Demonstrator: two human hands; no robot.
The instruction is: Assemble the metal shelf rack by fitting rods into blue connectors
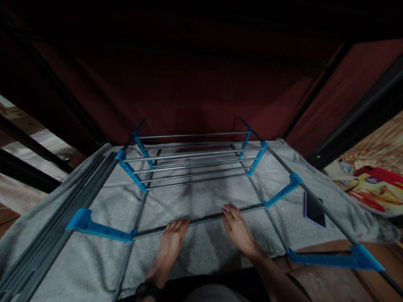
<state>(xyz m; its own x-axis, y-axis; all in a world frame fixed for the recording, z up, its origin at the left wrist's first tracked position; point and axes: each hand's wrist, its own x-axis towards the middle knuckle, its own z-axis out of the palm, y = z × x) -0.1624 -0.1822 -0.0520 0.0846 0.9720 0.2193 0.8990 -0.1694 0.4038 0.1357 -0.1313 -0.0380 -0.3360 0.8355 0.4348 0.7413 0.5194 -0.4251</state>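
A drying rack frame of grey tubes and blue plastic brackets lies on a grey blanket [201, 197]. My left hand [174, 237] has its fingers wrapped over the near metal rod [206, 219], left of its middle. Further right, my right hand [235, 226] curls its fingers over the same rod. This rod runs between a left blue bracket [103, 230] and a right blue bracket [281, 192]. My palms and fingers hide short stretches of it. Beyond them, several thin rods [195, 157] span the far blue brackets [130, 172].
A bundle of loose grey tubes [59, 222] lies along the left. A phone [314, 209] rests on the blanket at right, beside a red and yellow package [378, 188]. Another blue bracket [336, 258] sticks out at near right. A dark red panel [195, 92] stands behind.
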